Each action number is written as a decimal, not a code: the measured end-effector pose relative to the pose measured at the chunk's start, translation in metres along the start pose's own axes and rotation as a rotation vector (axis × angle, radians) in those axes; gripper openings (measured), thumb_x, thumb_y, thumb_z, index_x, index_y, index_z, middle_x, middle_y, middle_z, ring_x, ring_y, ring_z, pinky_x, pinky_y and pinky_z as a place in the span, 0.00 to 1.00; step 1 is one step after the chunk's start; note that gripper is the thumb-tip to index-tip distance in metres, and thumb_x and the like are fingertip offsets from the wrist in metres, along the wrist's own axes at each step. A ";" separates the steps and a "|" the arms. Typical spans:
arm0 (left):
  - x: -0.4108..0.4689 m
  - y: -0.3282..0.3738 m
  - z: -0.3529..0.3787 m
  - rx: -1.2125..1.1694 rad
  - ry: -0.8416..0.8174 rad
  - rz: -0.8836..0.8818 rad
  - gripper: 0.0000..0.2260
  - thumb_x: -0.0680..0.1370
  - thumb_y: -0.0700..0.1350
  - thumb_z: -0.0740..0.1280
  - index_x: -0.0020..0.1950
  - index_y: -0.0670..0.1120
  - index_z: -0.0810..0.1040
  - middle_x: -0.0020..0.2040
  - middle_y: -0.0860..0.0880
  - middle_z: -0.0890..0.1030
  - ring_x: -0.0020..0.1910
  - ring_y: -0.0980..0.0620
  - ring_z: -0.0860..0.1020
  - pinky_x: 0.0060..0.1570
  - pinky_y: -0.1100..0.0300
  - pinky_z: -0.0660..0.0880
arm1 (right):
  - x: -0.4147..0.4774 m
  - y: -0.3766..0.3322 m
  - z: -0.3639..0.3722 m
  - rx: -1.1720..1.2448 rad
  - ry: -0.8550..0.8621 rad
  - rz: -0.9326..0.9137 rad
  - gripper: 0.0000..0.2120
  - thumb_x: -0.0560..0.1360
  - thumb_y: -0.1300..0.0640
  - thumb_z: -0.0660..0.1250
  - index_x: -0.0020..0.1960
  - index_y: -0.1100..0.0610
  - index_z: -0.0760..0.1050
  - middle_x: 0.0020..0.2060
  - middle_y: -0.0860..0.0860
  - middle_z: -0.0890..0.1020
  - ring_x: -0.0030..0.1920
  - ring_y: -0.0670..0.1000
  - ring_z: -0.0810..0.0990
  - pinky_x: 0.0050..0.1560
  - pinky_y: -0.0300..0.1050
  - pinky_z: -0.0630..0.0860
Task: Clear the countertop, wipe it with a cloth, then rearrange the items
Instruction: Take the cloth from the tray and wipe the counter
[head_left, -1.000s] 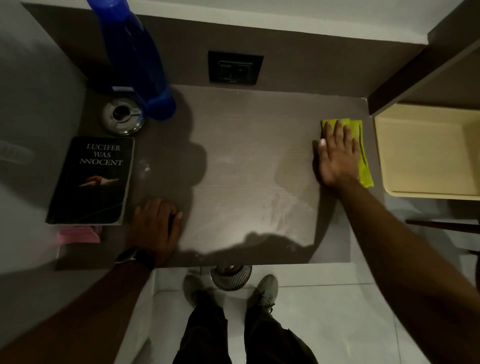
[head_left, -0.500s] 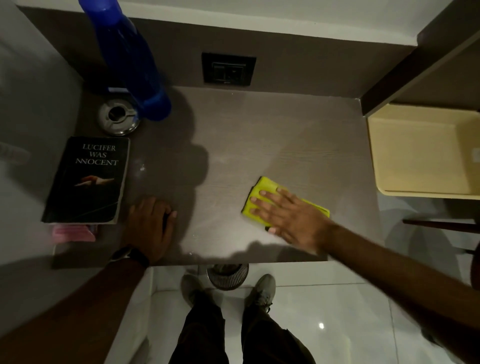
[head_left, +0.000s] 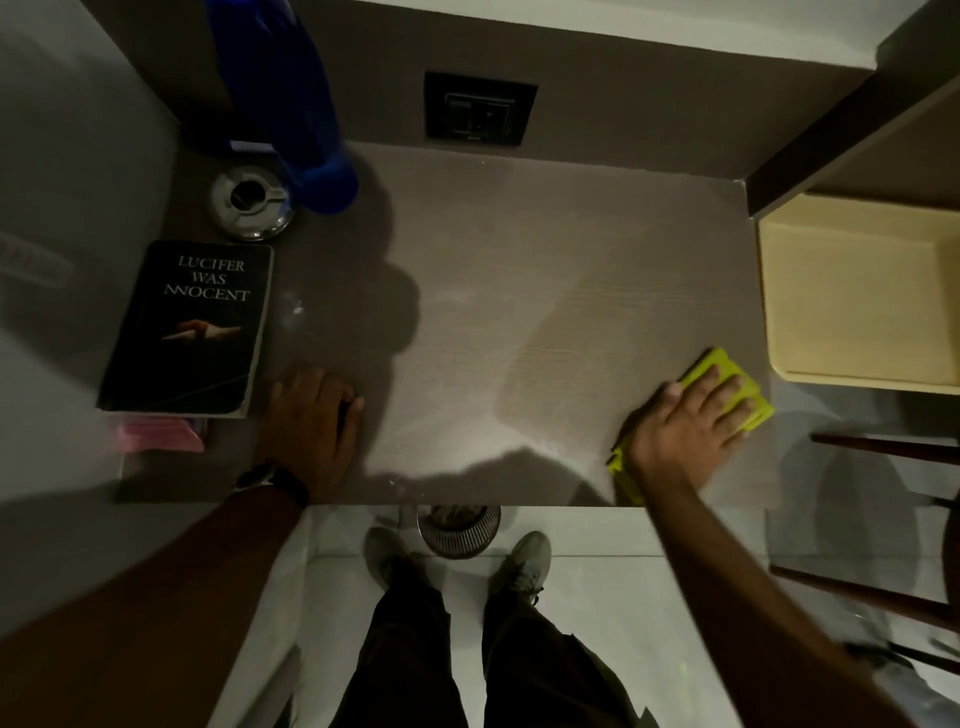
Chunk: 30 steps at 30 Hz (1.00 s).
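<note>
A person stands at a flat grey-brown tabletop (head_left: 519, 312) and looks down at both hands. The right hand (head_left: 685, 431) lies flat on a folded yellow-green cloth (head_left: 712, 365). Its fingers (head_left: 727, 395) are straight and spread, and they press the cloth down; they do not curl round it. The cloth is near the front right corner of the tabletop. One end sticks out past the fingertips, and a small bit peeks out by the wrist, close to the front edge.

The left hand (head_left: 311, 426) rests palm down on the tabletop near the front edge, just beside a black paperback book with white letters (head_left: 192, 332). It is loose and holds nothing. A dark wristwatch (head_left: 270, 475) sits on that wrist.

The book lies flat on the left side. A small pink thing (head_left: 161, 436) peeks out from under its near end; what it is cannot be told. Behind the book is a round shiny metal ashtray (head_left: 252, 202). Just beside the ashtray stands a tall blue plastic bottle (head_left: 291, 104), in the back left corner.

A black wall socket (head_left: 480, 109) is on the wall behind the tabletop. To the right is a pale yellow open box (head_left: 857, 301). On the floor below the front edge stands a round wire waste bin (head_left: 457, 530), just in front of the person's light shoes (head_left: 524, 561).
</note>
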<state>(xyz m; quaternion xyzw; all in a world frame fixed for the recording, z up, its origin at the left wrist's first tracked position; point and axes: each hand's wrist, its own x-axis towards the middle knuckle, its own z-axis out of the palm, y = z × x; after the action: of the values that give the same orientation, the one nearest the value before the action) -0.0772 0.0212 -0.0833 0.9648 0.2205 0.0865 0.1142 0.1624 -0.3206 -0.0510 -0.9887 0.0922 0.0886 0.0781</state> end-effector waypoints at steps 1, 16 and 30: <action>0.000 0.000 0.000 -0.003 -0.004 -0.001 0.09 0.83 0.52 0.59 0.47 0.50 0.71 0.47 0.47 0.72 0.46 0.42 0.72 0.49 0.47 0.68 | -0.016 -0.011 0.004 -0.017 -0.013 -0.035 0.32 0.88 0.44 0.47 0.88 0.56 0.50 0.87 0.57 0.51 0.87 0.65 0.49 0.84 0.69 0.48; -0.002 -0.009 0.013 0.035 0.031 0.004 0.13 0.85 0.56 0.54 0.48 0.50 0.70 0.48 0.49 0.70 0.46 0.43 0.72 0.48 0.48 0.66 | -0.011 0.003 0.012 -0.370 -0.277 -1.808 0.33 0.86 0.40 0.56 0.88 0.47 0.52 0.88 0.49 0.49 0.88 0.57 0.46 0.86 0.63 0.49; -0.002 0.000 -0.001 0.010 -0.033 -0.027 0.07 0.83 0.53 0.59 0.48 0.52 0.69 0.48 0.47 0.73 0.47 0.45 0.72 0.52 0.48 0.67 | -0.043 0.035 0.008 0.025 -0.018 -0.159 0.34 0.87 0.44 0.45 0.87 0.60 0.50 0.87 0.58 0.52 0.86 0.66 0.50 0.84 0.69 0.51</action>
<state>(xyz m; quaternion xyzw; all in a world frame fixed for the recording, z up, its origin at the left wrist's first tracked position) -0.0790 0.0209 -0.0829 0.9636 0.2318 0.0679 0.1141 0.1127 -0.3457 -0.0550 -0.9910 0.0140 0.0901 0.0983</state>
